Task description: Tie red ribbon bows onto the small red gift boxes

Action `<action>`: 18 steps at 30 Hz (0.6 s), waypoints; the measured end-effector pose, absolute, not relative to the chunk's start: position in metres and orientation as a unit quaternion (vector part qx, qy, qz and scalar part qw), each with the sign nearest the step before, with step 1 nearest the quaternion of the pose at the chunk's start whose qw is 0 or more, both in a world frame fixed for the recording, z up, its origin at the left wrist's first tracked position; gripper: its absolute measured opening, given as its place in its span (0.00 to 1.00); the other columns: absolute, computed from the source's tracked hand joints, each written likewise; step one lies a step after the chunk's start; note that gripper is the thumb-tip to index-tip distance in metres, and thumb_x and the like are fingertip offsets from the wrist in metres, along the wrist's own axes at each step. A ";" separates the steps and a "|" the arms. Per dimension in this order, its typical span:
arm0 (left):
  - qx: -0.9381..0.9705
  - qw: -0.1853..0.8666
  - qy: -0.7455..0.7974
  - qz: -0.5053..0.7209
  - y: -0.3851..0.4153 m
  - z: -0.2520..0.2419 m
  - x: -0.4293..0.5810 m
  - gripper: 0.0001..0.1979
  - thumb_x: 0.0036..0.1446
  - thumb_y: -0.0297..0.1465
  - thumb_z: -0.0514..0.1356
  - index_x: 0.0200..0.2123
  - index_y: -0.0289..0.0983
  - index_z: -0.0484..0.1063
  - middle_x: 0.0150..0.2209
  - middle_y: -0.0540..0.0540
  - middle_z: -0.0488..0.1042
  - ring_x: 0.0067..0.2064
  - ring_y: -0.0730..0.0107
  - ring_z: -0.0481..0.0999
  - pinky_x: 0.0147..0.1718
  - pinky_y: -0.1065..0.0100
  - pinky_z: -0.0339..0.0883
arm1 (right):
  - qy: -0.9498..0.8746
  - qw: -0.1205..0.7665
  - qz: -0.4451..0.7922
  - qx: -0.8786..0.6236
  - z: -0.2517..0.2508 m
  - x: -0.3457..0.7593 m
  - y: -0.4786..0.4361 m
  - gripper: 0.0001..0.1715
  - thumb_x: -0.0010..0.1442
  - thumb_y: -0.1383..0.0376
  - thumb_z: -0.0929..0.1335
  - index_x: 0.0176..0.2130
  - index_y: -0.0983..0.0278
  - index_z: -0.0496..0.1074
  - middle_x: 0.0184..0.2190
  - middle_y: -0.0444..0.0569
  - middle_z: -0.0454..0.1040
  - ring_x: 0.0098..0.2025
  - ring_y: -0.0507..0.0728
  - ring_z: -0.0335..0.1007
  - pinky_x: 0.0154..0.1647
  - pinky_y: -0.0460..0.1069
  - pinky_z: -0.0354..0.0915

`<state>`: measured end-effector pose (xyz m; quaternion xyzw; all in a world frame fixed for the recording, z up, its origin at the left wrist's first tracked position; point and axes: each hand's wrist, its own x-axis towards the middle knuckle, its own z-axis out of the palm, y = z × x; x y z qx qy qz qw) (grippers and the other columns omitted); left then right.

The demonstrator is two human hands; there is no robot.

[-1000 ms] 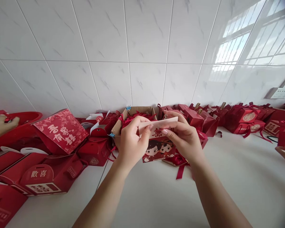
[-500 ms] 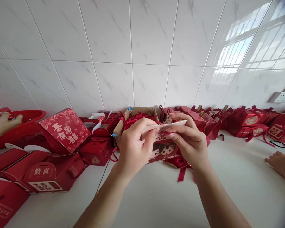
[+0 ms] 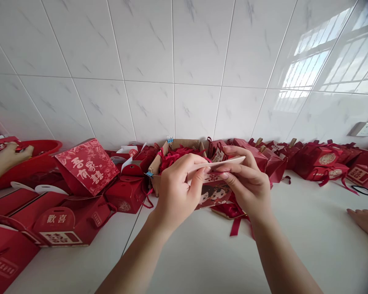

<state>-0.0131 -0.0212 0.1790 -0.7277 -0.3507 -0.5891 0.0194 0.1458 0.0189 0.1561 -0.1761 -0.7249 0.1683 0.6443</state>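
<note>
Clock positions are taken from the red printed piece (image 3: 216, 192), which is held above the tabletop (image 3: 184, 253) slightly right of centre. The left hand (image 3: 179, 190) pinches its left portion between thumb and fingers; the right hand (image 3: 248, 179) pinches its right portion likewise. Both grips lie along the pale upper edge (image 3: 216, 165); some fingertips behind it are hidden. Risk of creasing: unequal thumb pressure could bend the pale upper edge off line. Risk of tearing: pulling the two grips apart could strain the card between them. Risk of slipping: a relaxed pinch on either side could let the piece swing down. Risk of snagging: if lowered towards 5 o'clock, the piece could catch the ribbon tail (image 3: 235, 227); if advanced towards 10 o'clock, it could strike the cardboard box (image 3: 193, 143). A co-worker's hand (image 3: 366, 222), at 4 o'clock, is well apart, so collision appears unlikely.
</note>
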 end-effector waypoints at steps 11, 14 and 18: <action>-0.755 0.007 -0.326 -0.568 -0.023 0.178 -0.011 0.04 0.59 0.24 0.55 0.35 0.38 0.69 0.32 0.49 0.72 0.34 0.76 0.71 0.33 0.75 0.67 | -0.653 0.716 0.169 -0.181 0.156 0.137 0.015 0.12 0.55 0.69 0.71 0.38 0.58 0.65 0.45 0.50 0.68 0.54 0.60 0.65 0.52 0.58 0.67; -0.756 -0.023 -0.326 -0.567 -0.024 0.178 -0.008 0.02 0.59 0.27 0.55 0.35 0.37 0.66 0.31 0.48 0.70 0.33 0.75 0.70 0.32 0.73 0.67 | -0.650 0.707 0.192 -0.201 0.156 0.137 0.014 0.13 0.56 0.68 0.70 0.38 0.59 0.63 0.44 0.50 0.68 0.49 0.58 0.68 0.46 0.54 0.69; -0.745 -0.033 -0.324 -0.583 -0.025 0.180 -0.006 0.07 0.54 0.31 0.61 0.33 0.37 0.65 0.28 0.50 0.69 0.29 0.75 0.69 0.29 0.72 0.66 | -0.654 0.705 0.188 -0.203 0.158 0.138 0.011 0.09 0.55 0.67 0.71 0.34 0.60 0.65 0.37 0.48 0.68 0.45 0.56 0.68 0.42 0.51 0.69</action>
